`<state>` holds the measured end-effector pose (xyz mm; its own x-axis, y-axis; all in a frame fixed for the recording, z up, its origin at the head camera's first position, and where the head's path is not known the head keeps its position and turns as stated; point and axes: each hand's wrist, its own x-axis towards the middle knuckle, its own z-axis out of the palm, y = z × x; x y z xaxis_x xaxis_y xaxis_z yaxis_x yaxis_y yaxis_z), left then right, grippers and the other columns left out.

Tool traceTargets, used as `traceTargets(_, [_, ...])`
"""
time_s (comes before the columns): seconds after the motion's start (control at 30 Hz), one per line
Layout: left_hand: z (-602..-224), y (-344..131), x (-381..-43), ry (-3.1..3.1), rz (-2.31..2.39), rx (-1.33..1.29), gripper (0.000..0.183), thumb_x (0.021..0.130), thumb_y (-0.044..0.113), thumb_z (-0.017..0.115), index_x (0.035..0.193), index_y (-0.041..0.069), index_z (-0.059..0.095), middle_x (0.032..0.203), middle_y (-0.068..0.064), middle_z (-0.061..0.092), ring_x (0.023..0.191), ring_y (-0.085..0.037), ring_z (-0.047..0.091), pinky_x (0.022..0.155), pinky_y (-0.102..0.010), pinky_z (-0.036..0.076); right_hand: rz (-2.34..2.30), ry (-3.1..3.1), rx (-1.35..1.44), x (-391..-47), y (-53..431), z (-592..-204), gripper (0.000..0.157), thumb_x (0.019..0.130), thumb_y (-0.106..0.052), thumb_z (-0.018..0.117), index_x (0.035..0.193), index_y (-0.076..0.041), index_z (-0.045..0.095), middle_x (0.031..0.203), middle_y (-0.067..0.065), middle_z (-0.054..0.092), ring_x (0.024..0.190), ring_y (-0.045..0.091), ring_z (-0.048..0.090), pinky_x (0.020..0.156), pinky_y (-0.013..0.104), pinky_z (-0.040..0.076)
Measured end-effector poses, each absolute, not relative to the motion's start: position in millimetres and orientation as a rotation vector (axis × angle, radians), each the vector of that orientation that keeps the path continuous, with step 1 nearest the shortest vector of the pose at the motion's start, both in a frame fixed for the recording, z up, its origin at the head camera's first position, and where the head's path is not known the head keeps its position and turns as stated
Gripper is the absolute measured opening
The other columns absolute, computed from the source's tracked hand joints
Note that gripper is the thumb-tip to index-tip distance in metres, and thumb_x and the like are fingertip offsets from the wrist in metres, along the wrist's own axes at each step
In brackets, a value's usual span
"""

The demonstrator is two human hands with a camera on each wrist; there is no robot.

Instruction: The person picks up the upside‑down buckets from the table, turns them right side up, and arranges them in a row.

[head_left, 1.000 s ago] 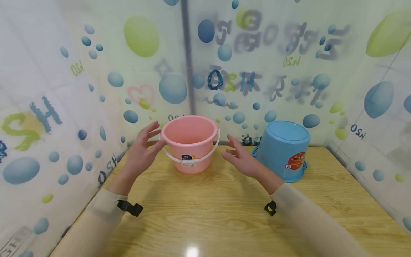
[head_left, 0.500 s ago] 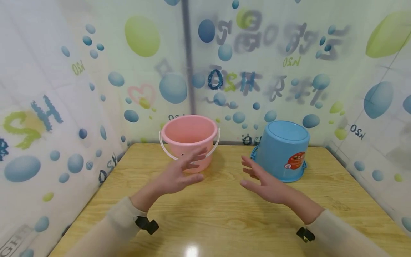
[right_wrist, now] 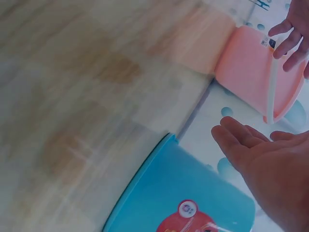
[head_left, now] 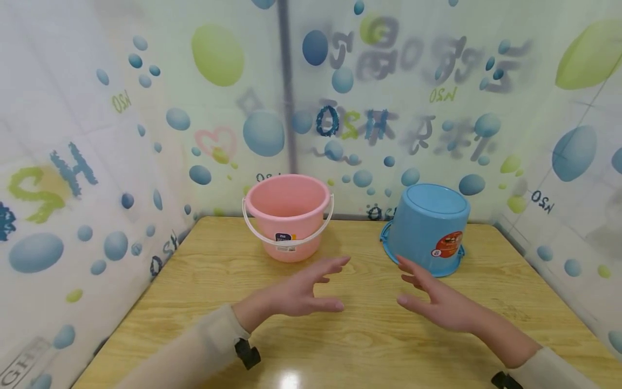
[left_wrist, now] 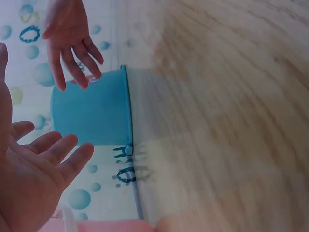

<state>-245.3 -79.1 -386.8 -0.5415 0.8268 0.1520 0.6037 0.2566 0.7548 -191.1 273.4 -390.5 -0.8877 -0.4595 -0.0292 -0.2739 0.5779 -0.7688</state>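
- The left hand is raised over the surface, in front of the pink bucket and a little to its right; its fingers stretch out, and its thumb stands apart from them.
- The right hand is raised near the blue bucket, in front of it as the head view shows; its fingers reach forward, gently bent, with the thumb apart from them.
- The palms face each other across a gap.
- The pink bucket stands upright at the back left of the surface, near the rear wall covering. Its white handle hangs down across the front, crossing a dark label.
- The blue bucket is upside down at the back right, base up and rim on the surface, well apart from the pink one. A red sticker is on its side, and its blue handle shows low beside the rim.
- Blue and green drops and "H2O" lettering are printed on the wall covering.
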Motion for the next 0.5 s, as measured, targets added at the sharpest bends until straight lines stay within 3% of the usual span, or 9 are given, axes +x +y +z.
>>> traceTargets(0.5, [-404, -42, -271, 2.381, 1.002, 1.305, 0.088, 0.093, 0.06, 0.065, 0.163, 0.039, 0.015, 0.167, 0.005, 0.026, 0.149, -0.019, 0.038, 0.117, -0.043, 0.04, -1.057, 2.717, -0.482, -192, 339, -402, 0.081, 0.105, -0.042, 0.056, 0.165, -0.016, 0.008, 0.168, 0.022, 0.014, 0.142, 0.059, 0.033, 0.097, 0.062, 0.051])
